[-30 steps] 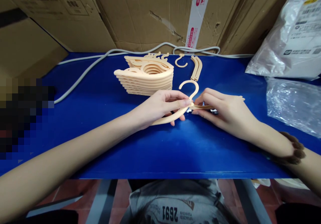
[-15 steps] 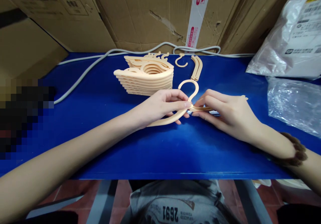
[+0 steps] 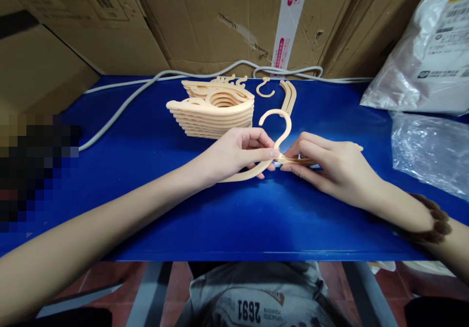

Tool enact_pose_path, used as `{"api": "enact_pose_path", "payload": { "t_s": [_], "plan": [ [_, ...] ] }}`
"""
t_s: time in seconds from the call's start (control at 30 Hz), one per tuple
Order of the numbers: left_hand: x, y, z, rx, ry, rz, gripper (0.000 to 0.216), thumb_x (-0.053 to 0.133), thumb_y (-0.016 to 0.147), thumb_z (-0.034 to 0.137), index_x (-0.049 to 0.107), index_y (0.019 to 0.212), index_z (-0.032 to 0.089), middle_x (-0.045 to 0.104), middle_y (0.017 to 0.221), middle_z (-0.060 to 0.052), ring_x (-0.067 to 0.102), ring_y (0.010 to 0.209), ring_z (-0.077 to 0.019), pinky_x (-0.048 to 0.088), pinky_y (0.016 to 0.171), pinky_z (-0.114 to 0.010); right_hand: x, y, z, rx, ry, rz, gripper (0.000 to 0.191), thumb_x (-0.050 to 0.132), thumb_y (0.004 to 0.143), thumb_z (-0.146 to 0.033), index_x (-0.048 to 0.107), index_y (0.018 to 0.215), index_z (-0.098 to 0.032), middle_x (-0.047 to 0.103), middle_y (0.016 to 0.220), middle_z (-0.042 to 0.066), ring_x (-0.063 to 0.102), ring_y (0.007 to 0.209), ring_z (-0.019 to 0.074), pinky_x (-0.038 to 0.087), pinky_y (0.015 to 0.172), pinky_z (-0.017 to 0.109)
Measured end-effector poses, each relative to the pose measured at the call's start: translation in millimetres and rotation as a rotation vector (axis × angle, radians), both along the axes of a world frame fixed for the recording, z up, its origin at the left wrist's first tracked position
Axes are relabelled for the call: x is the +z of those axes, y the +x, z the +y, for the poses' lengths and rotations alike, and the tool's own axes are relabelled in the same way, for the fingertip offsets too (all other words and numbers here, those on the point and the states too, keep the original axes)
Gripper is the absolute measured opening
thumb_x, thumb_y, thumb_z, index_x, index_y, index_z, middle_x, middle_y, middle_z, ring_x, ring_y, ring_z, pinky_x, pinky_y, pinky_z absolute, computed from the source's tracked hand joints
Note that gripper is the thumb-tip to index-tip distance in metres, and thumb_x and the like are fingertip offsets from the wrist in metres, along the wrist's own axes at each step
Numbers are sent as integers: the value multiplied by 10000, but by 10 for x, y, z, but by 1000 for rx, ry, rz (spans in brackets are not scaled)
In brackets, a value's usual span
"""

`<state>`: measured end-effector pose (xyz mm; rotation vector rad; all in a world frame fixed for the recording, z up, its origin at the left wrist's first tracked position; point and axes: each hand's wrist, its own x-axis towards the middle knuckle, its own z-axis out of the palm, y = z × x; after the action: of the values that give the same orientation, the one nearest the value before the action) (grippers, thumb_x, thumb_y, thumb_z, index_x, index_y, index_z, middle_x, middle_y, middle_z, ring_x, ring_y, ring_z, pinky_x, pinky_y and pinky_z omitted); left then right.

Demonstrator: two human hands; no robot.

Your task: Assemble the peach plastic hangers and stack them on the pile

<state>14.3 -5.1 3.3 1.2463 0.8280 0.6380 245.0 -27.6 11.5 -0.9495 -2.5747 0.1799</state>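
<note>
A beige plastic hanger (image 3: 287, 125) is held between my two hands above the table, its round hook pointing away from me. My left hand (image 3: 244, 153) is closed, thumb and fingers pinching it just below the hook, with one curved arm passing under the palm. My right hand (image 3: 330, 163) grips the other arm close to the joint; most of that arm is hidden by the fingers, and a tip shows past the knuckles. Behind the left hand stands a stack of beige hangers (image 3: 216, 117). A loose hook (image 3: 264, 88) and a few curved hanger arms (image 3: 289, 95) lie beyond the held hanger.
The blue table (image 3: 234, 219) backs onto cardboard boxes (image 3: 205, 24). A white cable (image 3: 124, 114) runs along the back and left. Clear plastic packaging (image 3: 428, 146) and a labelled plastic bag (image 3: 425, 58) are at the right. A pixelated dark patch covers the left edge.
The hook has turned slightly, so its open end now shows at the left and its top sits a little farther back. Both hands keep their hold almost in place.
</note>
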Motion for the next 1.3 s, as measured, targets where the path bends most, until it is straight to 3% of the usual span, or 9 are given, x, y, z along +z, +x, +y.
{"api": "enact_pose_path", "payload": {
  "t_s": [0.3,0.57,1.03,1.3],
  "plan": [
    [4,-2,9,-11,-16,41,118,729,878,158,644,799,136,719,705,-9,676,628,-102,581,577,-188,-39,17,15,10,61,-38,197,534,1052,-347,640,994,-192,725,934,50,686,723,147,455,588,265],
    [44,-44,52,-121,-104,99,106,707,905,162,647,820,142,745,713,-23,691,594,-100,550,542,-160,-56,4,2,50,70,-53,206,522,1056,-344,647,988,-195,728,932,50,686,735,149,471,619,264],
    [15,-20,8,-76,53,67,118,718,871,161,633,793,135,702,725,-12,649,634,-103,591,583,-205,-43,-4,-7,43,7,-23,209,530,1058,-351,647,1013,-184,729,961,63,684,732,146,462,600,260],
    [-39,-31,15,-28,7,39,127,741,870,210,659,801,142,735,746,-20,679,644,-108,575,595,-198,-34,-20,-26,-9,-32,0,197,538,1052,-342,648,1002,-187,718,924,52,669,710,147,444,605,265]
  ]
}}
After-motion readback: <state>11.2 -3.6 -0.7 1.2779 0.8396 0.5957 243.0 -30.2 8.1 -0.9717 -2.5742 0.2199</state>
